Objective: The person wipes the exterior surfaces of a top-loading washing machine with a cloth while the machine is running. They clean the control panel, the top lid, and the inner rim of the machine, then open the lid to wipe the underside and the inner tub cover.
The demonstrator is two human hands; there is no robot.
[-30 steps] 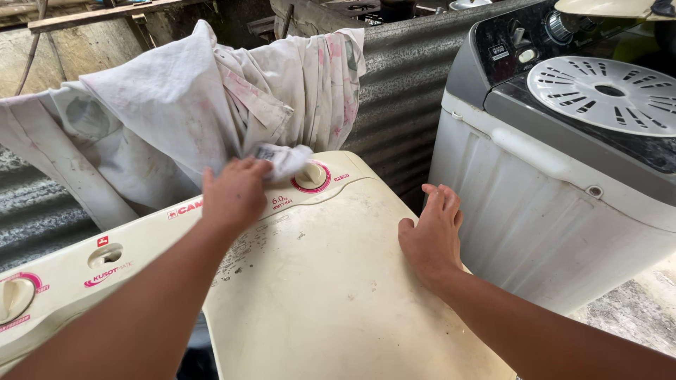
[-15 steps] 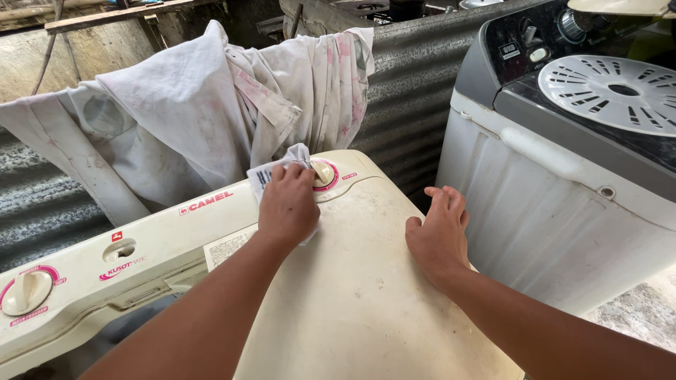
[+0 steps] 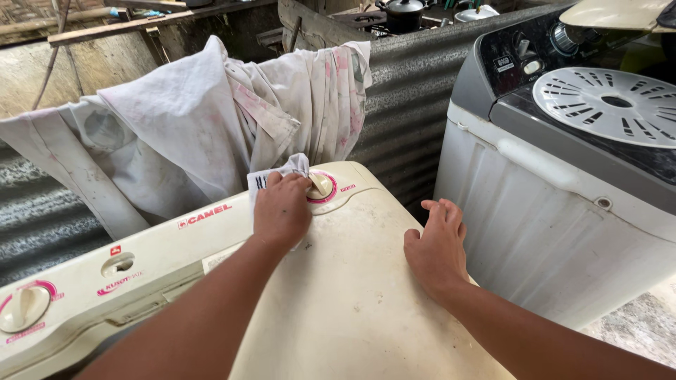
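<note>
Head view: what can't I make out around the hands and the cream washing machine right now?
- White cloth: mostly under the left hand; its size is hidden.
- Control panel under that hand: covered, and only part of the knob shows.
- Lid: near end cut off by the bottom edge.
- Surface under the right hand: palm lies flat over it.
- Grey washing machine: cut off at the right edge.

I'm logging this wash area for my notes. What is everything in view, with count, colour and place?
washing machine: one, cream, under both hands
dials: two, cream with pink rings, one by the left hand, one far left
small cloth: one, white, under the left hand
draped laundry: a heap, white with pink marks, over the corrugated fence
second washing machine: one, white and grey, right
pot: one, black, top
left hand: pressing the cloth
right hand: flat on the lid
</note>
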